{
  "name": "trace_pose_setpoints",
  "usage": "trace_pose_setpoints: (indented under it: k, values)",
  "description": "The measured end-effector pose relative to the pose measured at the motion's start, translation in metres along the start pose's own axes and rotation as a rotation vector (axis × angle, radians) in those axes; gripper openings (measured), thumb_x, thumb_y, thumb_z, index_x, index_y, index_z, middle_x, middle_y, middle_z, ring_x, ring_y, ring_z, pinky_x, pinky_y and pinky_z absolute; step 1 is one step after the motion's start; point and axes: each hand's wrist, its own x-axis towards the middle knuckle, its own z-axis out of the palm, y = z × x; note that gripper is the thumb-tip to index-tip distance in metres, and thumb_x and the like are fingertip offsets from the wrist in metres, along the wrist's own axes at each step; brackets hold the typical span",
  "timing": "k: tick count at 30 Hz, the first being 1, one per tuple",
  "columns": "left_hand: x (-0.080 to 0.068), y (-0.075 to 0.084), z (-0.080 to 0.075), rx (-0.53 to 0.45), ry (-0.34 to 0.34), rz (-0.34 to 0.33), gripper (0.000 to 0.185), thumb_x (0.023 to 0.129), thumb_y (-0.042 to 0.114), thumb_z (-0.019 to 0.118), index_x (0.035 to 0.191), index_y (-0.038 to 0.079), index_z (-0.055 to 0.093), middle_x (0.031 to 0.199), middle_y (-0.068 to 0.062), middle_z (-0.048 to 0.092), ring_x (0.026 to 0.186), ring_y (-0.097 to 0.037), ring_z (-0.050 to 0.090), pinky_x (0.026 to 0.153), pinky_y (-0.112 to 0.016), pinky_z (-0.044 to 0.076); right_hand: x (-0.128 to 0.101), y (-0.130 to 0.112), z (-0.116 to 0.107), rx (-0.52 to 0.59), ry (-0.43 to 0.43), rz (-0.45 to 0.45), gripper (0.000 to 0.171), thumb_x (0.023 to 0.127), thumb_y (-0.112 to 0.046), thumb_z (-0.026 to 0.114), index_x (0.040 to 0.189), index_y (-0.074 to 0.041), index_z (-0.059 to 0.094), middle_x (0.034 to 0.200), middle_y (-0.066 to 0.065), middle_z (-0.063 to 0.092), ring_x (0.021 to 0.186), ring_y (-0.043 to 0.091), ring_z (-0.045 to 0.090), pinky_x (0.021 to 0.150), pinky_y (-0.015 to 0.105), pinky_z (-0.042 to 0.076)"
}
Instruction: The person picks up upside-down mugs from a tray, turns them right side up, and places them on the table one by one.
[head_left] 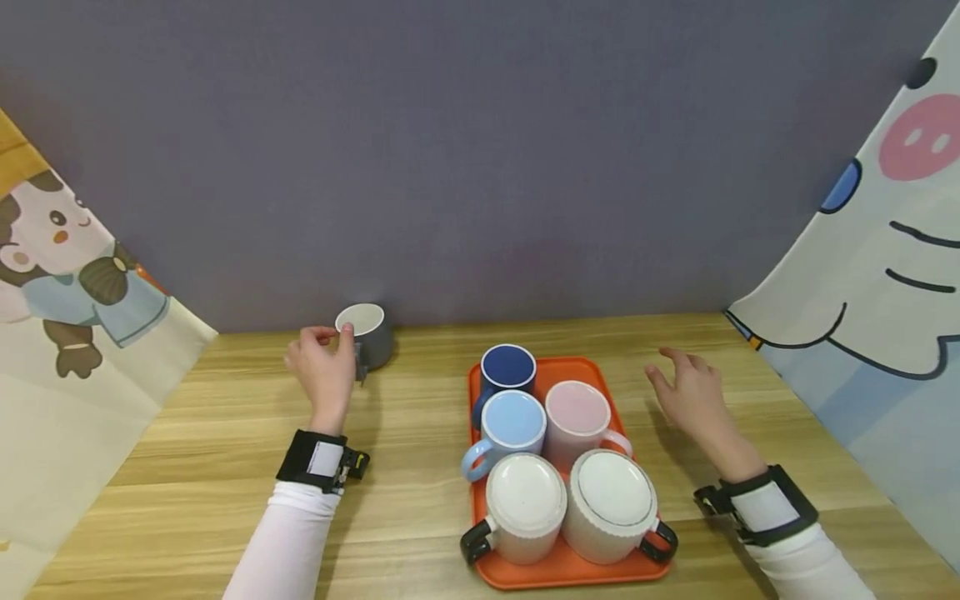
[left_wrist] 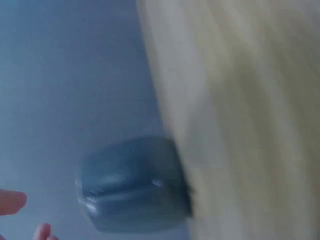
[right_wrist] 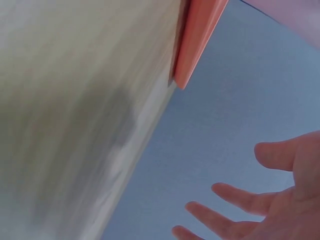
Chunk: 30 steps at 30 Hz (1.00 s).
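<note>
A grey mug [head_left: 369, 333] with a white inside stands upright at the back of the wooden table [head_left: 225, 433], by the wall. My left hand [head_left: 326, 358] is right beside it, thumb near the rim. In the blurred left wrist view the fingertips [left_wrist: 11, 201] lie apart from the grey mug [left_wrist: 130, 185]. My right hand [head_left: 693, 396] hovers with spread fingers just right of an orange tray [head_left: 577, 368] and holds nothing. The right wrist view shows the right hand [right_wrist: 280, 200] with straight fingers and a corner of the tray [right_wrist: 197, 40].
The tray carries a dark blue mug [head_left: 507, 367], a light blue mug [head_left: 512, 421], a pink mug [head_left: 577, 412] and two white mugs [head_left: 525, 500] with black handles, seemingly bottom up. Cartoon-print cloths [head_left: 67, 333] hang at both sides. A purple wall [head_left: 480, 167] closes the back.
</note>
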Motion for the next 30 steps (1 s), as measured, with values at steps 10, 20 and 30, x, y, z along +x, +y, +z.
trace_pose_setpoints:
  k: [10, 20, 30]
  values:
    - [-0.022, 0.037, 0.007, -0.081, -0.185, 0.169, 0.028, 0.084, 0.020, 0.071, 0.099, -0.003, 0.064, 0.097, -0.020, 0.063, 0.089, -0.035, 0.054, 0.083, -0.039, 0.039, 0.005, -0.012, 0.003, 0.036, -0.004, -0.032, 0.046, 0.096, -0.021, 0.053, 0.126, 0.012, 0.047, 0.121, 0.043, 0.047, 0.113, 0.059, 0.039, 0.094, 0.066, 0.024]
    - [-0.049, 0.056, 0.017, -0.044, -0.502, 0.150, 0.029, 0.084, 0.024, 0.072, 0.101, 0.001, 0.066, 0.096, -0.014, 0.067, 0.087, -0.030, 0.061, 0.079, -0.038, 0.047, 0.011, -0.025, 0.007, 0.058, 0.001, -0.047, 0.044, 0.095, -0.021, 0.054, 0.126, 0.010, 0.049, 0.119, 0.041, 0.049, 0.113, 0.059, 0.039, 0.095, 0.065, 0.026]
    - [-0.070, 0.063, 0.027, -0.044, -0.654, 0.170, 0.021, 0.084, 0.022, 0.071, 0.094, 0.004, 0.068, 0.087, -0.008, 0.069, 0.081, -0.021, 0.063, 0.075, -0.032, 0.051, 0.014, -0.036, 0.009, 0.060, 0.005, -0.068, 0.043, 0.095, -0.021, 0.054, 0.126, 0.009, 0.049, 0.122, 0.039, 0.050, 0.113, 0.059, 0.041, 0.094, 0.064, 0.028]
